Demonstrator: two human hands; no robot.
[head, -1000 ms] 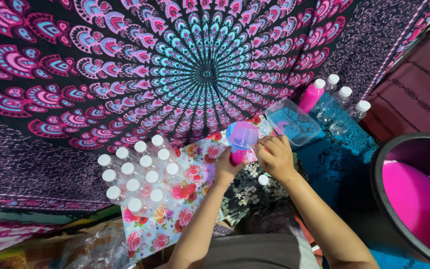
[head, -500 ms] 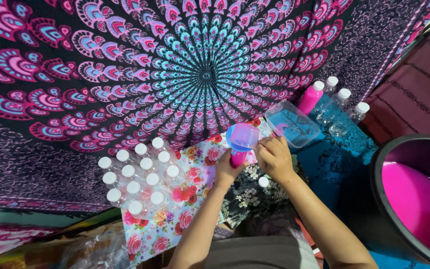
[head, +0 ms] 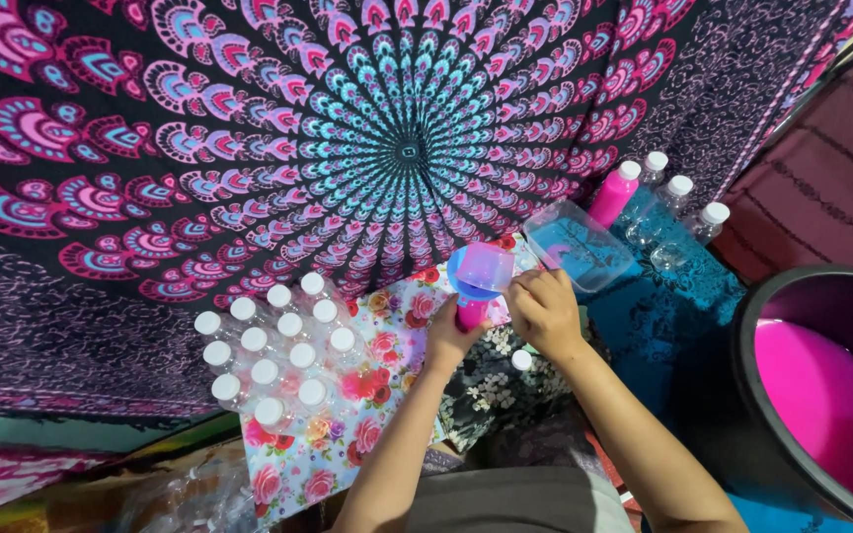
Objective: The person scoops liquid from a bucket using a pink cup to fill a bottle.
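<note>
The left hand (head: 449,341) has its fingers clamped on a pink-filled plastic bottle (head: 470,314) under a blue funnel (head: 468,279); the right hand (head: 543,308) grips a clear cup (head: 487,265), tilted over it.

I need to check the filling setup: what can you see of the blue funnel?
The blue funnel looks like plastic, with a wide round mouth. It sits upright on a pink bottle that the left hand grips. A clear cup, held by the right hand, is tipped over its mouth. Its spout is hidden.
</note>
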